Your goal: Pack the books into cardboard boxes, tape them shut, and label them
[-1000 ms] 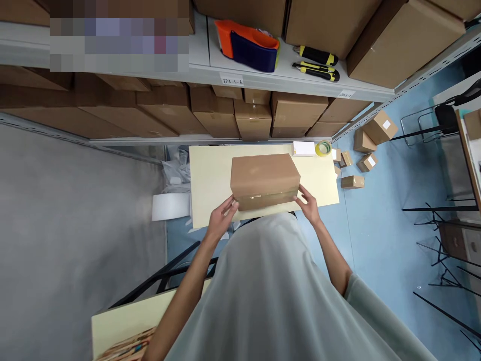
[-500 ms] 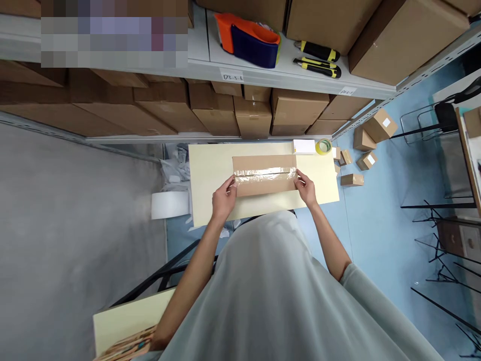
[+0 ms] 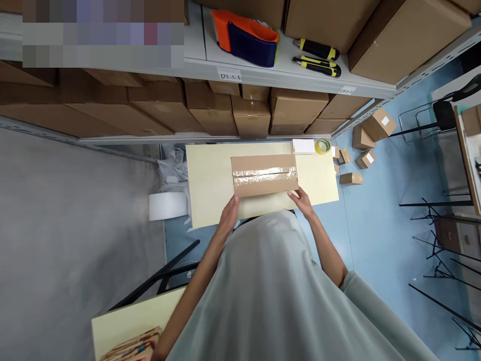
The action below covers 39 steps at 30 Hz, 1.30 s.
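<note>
A flat brown cardboard box (image 3: pixel 263 186) lies on the pale yellow table top (image 3: pixel 210 200), with a strip of shiny clear tape running along its middle seam. My left hand (image 3: pixel 229 214) is at the box's near left corner, fingers stretched out and pointing forward. At the near right corner is my right hand (image 3: pixel 302 203), its thumb and forefinger apart and the fingertips by the box edge. Whether the fingertips touch the cardboard is hard to see. A roll of tape (image 3: pixel 322 146) and a white box (image 3: pixel 303 146) are at the table's far right.
Shelves (image 3: pixel 158 134) full of cardboard boxes run along the far side. Box cutters (image 3: pixel 317 66) and an orange and blue tool (image 3: pixel 248 40) lie on the upper shelf. A white roll (image 3: pixel 168 206) stands left of the table; small cartons (image 3: pixel 351 179) sit on the blue floor.
Both hands have let go of the box's short ends and moved back toward my body, to its near corners. The box has stayed nearly in place.
</note>
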Each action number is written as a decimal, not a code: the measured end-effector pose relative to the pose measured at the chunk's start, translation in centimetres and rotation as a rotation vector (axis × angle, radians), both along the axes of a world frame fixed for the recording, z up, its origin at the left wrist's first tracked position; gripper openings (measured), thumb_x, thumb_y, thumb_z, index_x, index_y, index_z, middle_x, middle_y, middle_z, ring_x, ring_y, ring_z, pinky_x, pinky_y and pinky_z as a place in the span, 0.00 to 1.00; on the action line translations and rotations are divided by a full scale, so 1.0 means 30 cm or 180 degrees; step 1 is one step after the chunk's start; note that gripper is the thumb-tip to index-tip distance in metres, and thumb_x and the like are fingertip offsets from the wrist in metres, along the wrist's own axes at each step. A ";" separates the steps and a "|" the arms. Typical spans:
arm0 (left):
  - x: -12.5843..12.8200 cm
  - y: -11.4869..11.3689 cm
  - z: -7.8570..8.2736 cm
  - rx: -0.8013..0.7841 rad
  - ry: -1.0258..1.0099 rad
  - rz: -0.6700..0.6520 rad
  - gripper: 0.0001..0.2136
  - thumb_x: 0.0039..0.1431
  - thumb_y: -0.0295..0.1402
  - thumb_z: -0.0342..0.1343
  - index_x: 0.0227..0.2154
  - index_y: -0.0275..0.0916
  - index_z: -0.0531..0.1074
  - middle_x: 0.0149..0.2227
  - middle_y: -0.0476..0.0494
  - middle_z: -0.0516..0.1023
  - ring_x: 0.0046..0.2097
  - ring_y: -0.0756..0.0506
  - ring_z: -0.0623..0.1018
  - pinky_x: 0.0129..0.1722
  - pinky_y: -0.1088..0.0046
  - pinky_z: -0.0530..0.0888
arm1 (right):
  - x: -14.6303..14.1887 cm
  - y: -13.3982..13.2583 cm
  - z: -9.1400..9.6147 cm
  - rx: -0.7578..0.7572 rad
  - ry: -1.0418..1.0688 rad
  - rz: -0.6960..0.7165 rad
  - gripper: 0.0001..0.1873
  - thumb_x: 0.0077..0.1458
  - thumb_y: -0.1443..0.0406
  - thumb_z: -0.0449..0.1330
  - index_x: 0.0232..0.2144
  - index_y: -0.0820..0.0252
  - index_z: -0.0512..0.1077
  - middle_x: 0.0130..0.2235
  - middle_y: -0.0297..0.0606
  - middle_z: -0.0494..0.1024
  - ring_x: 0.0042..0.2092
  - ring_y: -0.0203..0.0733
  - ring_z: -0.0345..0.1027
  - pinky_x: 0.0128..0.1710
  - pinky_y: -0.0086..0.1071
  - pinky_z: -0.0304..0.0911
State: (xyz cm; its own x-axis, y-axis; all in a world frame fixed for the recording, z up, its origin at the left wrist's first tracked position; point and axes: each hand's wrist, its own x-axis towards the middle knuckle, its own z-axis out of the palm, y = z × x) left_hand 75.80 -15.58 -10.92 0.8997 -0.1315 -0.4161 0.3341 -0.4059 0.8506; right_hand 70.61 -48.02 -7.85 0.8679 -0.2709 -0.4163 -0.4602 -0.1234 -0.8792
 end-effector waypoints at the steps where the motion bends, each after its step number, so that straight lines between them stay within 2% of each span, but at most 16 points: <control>1: -0.004 -0.008 0.021 -0.0035 0.0108 0.0072 0.35 0.75 0.62 0.42 0.68 0.44 0.75 0.70 0.36 0.77 0.73 0.33 0.73 0.73 0.48 0.70 | 0.000 0.006 0.005 -0.0053 -0.0044 0.0000 0.49 0.56 0.34 0.68 0.69 0.55 0.72 0.69 0.48 0.76 0.72 0.58 0.68 0.72 0.54 0.66; 4: 0.007 -0.023 0.096 -0.0122 0.0046 0.0211 0.35 0.74 0.62 0.44 0.65 0.43 0.77 0.69 0.38 0.77 0.74 0.34 0.71 0.76 0.51 0.65 | 0.005 -0.010 0.035 -0.0322 -0.0087 -0.0145 0.50 0.56 0.36 0.68 0.71 0.55 0.71 0.67 0.50 0.78 0.70 0.59 0.71 0.72 0.56 0.66; 7: 0.038 -0.027 0.167 -0.0144 -0.0285 0.0368 0.34 0.73 0.61 0.49 0.66 0.40 0.76 0.70 0.35 0.76 0.72 0.35 0.74 0.75 0.53 0.67 | 0.013 -0.058 0.084 -0.0547 -0.0239 -0.0357 0.48 0.57 0.39 0.69 0.70 0.59 0.72 0.62 0.52 0.83 0.66 0.59 0.75 0.71 0.56 0.67; 10: 0.073 -0.039 0.214 -0.0243 -0.0521 0.0459 0.33 0.71 0.60 0.55 0.64 0.39 0.77 0.68 0.33 0.77 0.69 0.35 0.77 0.73 0.53 0.71 | 0.029 -0.096 0.129 -0.0725 -0.0454 -0.0514 0.38 0.61 0.42 0.68 0.62 0.60 0.79 0.58 0.52 0.85 0.61 0.58 0.79 0.68 0.54 0.71; 12: 0.090 -0.057 0.224 -0.0290 -0.0643 0.0403 0.29 0.70 0.59 0.57 0.57 0.40 0.81 0.65 0.33 0.79 0.68 0.35 0.77 0.73 0.53 0.71 | 0.042 -0.103 0.144 -0.0844 -0.0531 -0.0554 0.30 0.63 0.43 0.65 0.54 0.58 0.83 0.56 0.50 0.86 0.58 0.57 0.80 0.65 0.52 0.74; 14: 0.101 -0.078 0.217 -0.0353 -0.0648 0.0428 0.26 0.69 0.59 0.58 0.51 0.40 0.81 0.62 0.34 0.82 0.68 0.36 0.77 0.72 0.52 0.71 | 0.053 -0.098 0.143 -0.0934 -0.0489 -0.0579 0.27 0.63 0.44 0.64 0.49 0.58 0.85 0.54 0.49 0.87 0.56 0.56 0.81 0.63 0.51 0.76; 16: 0.105 -0.097 0.199 -0.0469 -0.0544 0.0591 0.25 0.67 0.58 0.60 0.50 0.40 0.79 0.59 0.34 0.83 0.65 0.36 0.80 0.70 0.51 0.74 | 0.056 -0.089 0.130 -0.0957 -0.0369 -0.0642 0.28 0.61 0.44 0.65 0.49 0.59 0.84 0.52 0.49 0.87 0.54 0.54 0.82 0.62 0.51 0.76; 18: 0.106 -0.109 0.177 -0.0606 -0.0434 0.0708 0.25 0.65 0.55 0.63 0.52 0.40 0.76 0.58 0.34 0.83 0.63 0.36 0.81 0.69 0.51 0.75 | 0.052 -0.081 0.113 -0.0951 -0.0277 -0.0689 0.30 0.60 0.44 0.66 0.51 0.61 0.83 0.53 0.50 0.86 0.53 0.53 0.82 0.61 0.50 0.77; 23: 0.099 -0.123 0.139 -0.0731 -0.0212 0.0593 0.29 0.62 0.47 0.68 0.61 0.39 0.72 0.63 0.28 0.80 0.66 0.34 0.80 0.70 0.48 0.74 | 0.041 -0.088 0.086 -0.1018 -0.0262 -0.0670 0.32 0.61 0.43 0.65 0.53 0.62 0.83 0.55 0.51 0.82 0.53 0.51 0.81 0.62 0.49 0.76; 30: 0.086 -0.171 0.105 -0.0667 -0.0145 0.0565 0.30 0.61 0.46 0.68 0.62 0.37 0.73 0.63 0.27 0.81 0.66 0.33 0.80 0.70 0.47 0.74 | 0.086 -0.141 0.062 -0.1056 -0.0111 -0.0579 0.29 0.62 0.48 0.65 0.55 0.62 0.83 0.55 0.50 0.81 0.54 0.50 0.78 0.64 0.50 0.74; 34: 0.107 -0.187 0.090 -0.0499 -0.0204 0.0496 0.29 0.63 0.44 0.66 0.63 0.38 0.72 0.65 0.28 0.80 0.66 0.34 0.80 0.70 0.48 0.75 | 0.123 -0.158 0.038 -0.1150 -0.0071 -0.0411 0.26 0.65 0.51 0.64 0.56 0.61 0.83 0.55 0.50 0.80 0.54 0.50 0.78 0.62 0.49 0.75; 39: 0.150 -0.170 0.086 0.0027 -0.0149 0.0159 0.26 0.67 0.43 0.61 0.64 0.40 0.72 0.63 0.31 0.80 0.64 0.35 0.81 0.65 0.49 0.79 | 0.157 -0.169 0.039 -0.1542 0.0028 -0.0089 0.21 0.68 0.57 0.61 0.56 0.60 0.83 0.52 0.48 0.80 0.52 0.49 0.79 0.59 0.47 0.76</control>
State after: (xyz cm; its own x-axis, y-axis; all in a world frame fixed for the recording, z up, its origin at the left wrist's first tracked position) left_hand 80.30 -20.67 -8.35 0.9236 -0.0824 -0.3745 0.3142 -0.3970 0.8623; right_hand 75.31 -53.08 -6.69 0.8545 -0.4586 -0.2440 -0.4765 -0.5049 -0.7197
